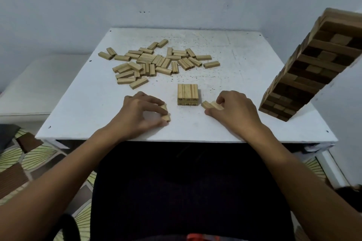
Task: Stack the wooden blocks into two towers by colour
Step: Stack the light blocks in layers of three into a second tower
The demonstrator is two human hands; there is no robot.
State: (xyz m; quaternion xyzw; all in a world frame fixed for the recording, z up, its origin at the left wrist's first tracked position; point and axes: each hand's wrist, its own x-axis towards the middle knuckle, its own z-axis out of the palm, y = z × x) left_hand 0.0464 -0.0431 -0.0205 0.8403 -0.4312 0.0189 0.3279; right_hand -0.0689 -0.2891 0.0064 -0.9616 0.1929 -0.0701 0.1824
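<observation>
A short light-wood stack (pixel 188 94), about two layers high with three blocks across its top, stands near the front middle of the white table (pixel 244 68). My left hand (pixel 141 113) grips light blocks (pixel 165 113) just left of the stack, resting on the table. To the right of the stack, my right hand (pixel 233 109) pinches two light blocks (pixel 210 105) lying on the table. A loose pile of several light blocks (pixel 156 62) lies at the back left. A tall tower of dark and light blocks (pixel 309 72) stands at the right edge.
The table's front edge runs just below both wrists. A white wall stands behind the table and a white panel (pixel 340 115) rises at the right beside the tall tower. A patterned mat (pixel 25 162) covers the floor at the left.
</observation>
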